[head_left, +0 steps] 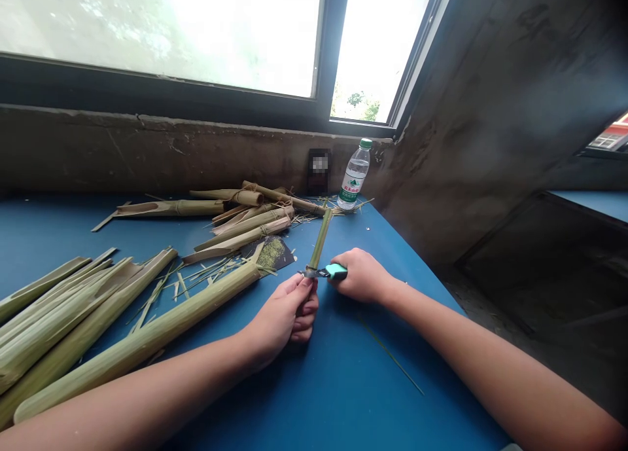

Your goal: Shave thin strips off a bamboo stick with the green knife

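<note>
My left hand is closed around the lower end of a thin green bamboo stick, which stands tilted up from my fist. My right hand grips a utility knife with a teal handle. Its metal blade touches the stick just above my left fingers. A long split bamboo tube lies on the table beside my left forearm, its far end close to a dark sheet dusted with green shavings.
The blue table ends at a concrete sill and wall on the far and right sides. Several split bamboo lengths lie at the left, and tied bamboo pieces lie at the back among loose strips. A water bottle and a dark blurred object stand by the window.
</note>
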`<state>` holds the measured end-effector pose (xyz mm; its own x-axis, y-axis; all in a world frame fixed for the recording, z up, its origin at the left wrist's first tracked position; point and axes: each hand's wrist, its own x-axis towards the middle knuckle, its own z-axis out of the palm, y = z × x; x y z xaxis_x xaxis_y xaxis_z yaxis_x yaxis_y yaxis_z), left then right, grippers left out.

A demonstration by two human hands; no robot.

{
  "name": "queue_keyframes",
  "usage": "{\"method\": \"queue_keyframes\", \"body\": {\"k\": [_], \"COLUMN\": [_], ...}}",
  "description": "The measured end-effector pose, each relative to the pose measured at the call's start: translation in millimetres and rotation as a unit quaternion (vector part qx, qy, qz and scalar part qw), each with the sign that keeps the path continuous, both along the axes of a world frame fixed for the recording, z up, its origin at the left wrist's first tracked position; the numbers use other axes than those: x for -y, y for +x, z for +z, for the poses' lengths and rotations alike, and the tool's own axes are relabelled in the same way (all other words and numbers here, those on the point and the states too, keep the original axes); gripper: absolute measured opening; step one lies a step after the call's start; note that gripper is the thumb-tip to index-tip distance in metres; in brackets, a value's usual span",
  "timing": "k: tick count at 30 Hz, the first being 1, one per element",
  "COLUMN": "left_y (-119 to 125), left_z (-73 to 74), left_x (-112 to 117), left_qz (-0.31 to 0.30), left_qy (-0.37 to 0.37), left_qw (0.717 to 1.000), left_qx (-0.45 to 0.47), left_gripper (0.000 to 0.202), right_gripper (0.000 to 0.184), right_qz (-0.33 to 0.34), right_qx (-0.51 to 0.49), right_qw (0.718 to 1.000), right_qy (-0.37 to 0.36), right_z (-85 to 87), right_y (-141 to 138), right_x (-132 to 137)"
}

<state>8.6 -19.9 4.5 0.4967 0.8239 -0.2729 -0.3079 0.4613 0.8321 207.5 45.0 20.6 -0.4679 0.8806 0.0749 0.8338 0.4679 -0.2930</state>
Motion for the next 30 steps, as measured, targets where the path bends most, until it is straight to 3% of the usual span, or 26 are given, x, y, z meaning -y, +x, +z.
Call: {"method": "queue_keyframes", "body": {"k": [24, 30], "left_y": [-0.3, -0.2], "left_z": [2.4, 0.7], "left_x": [0.6, -0.3], "left_qz": [-0.021, -0.013], "left_qy": [0.002, 0.004], "left_qw": [1.0, 1.0], "left_qx": [-0.007, -0.003], "left_gripper": [0.029, 0.03], "right_gripper": [0.021, 0.018], "right_qz": [-0.009, -0.009], "right_qx": [-0.047, 0.001], "right_qw": [0.999, 1.0], "right_qy": [-0.026, -0.021], "right_z": [-1.5, 1.6], "right_y": [2.4, 1.0], "right_x": [-3.7, -1.2]}}
